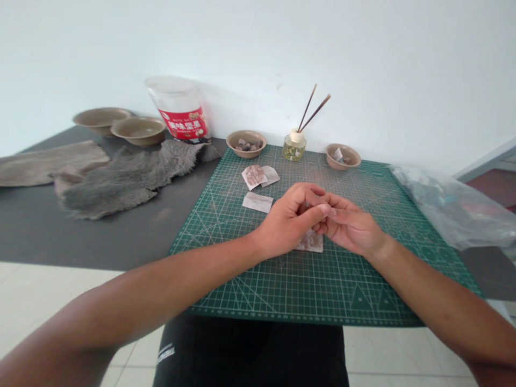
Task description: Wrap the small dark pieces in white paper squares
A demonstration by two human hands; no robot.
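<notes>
My left hand and my right hand meet over the green cutting mat, fingertips pressed together. Whatever is pinched between them is hidden or too small to name. Just below the fingers a reddish-brown stained square lies on the mat, partly covered by my left hand. To the left are a pale piece, a brown-stained piece and another pale piece touching it. A small bowl behind them holds several dark bits; another bowl at the back right holds a few pieces.
A glass bottle with two sticks stands at the mat's back edge. On the left are a grey cloth, a flat brown cloth, two bowls and a plastic tub. Clear plastic bags lie at the right.
</notes>
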